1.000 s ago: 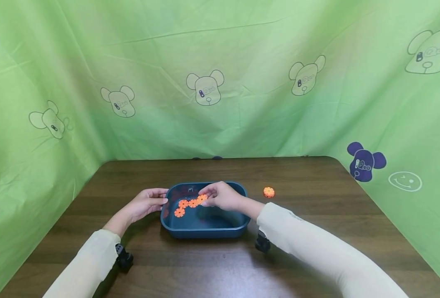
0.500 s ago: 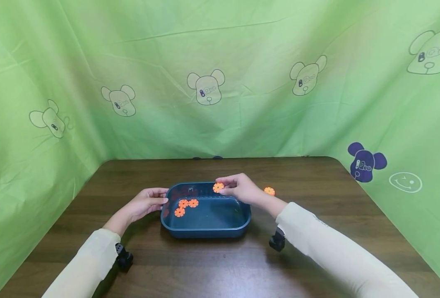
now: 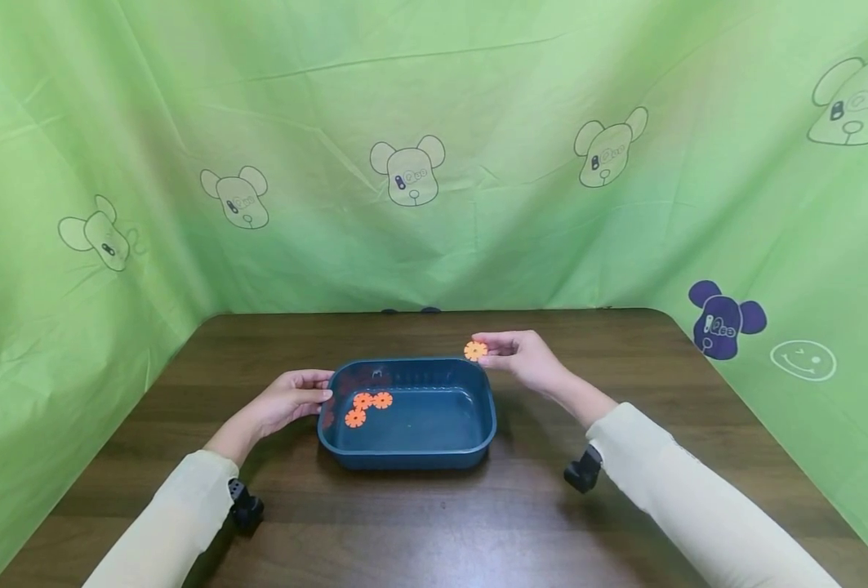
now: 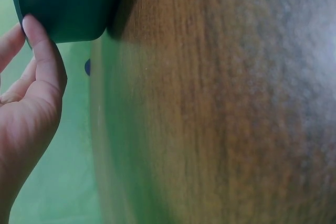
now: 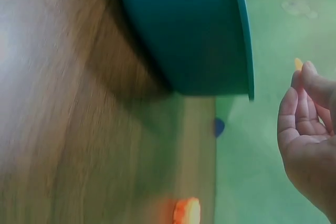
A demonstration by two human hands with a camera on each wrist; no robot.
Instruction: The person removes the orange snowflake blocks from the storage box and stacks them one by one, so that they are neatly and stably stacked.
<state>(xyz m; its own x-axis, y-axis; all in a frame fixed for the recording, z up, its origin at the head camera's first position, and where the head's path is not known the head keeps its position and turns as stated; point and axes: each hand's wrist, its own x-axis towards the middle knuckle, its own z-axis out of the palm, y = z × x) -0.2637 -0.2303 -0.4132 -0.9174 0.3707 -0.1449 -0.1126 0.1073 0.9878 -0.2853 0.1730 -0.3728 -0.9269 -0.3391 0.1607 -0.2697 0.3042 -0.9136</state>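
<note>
A dark blue plastic tub point(image 3: 407, 461) sits on the table, and my left hand point(image 3: 290, 398) grips its left rim. The left wrist view shows the thumb point(image 4: 35, 32) against the tub's outer wall. Between thumb and fingertips, my right hand point(image 3: 529, 359) pinches an orange notched disc point(image 3: 475, 351), held up by the tub's back right corner. Three similar orange discs point(image 3: 362, 401) lie on the left part of the tub floor. Low in the right wrist view, more orange notched discs point(image 5: 187, 211), apparently stacked, stand on the table; the right hand hides them in the head view.
The brown wooden table point(image 3: 316, 531) reaches back to a green printed curtain point(image 3: 478, 245), which also hangs along both sides. A black wrist camera sits on the left sleeve point(image 3: 246, 506) and another on the right sleeve point(image 3: 584, 469).
My right hand has lifted one orange disc out of the tub and carried it right, over the back right rim. The left hand and the tub stay in place.
</note>
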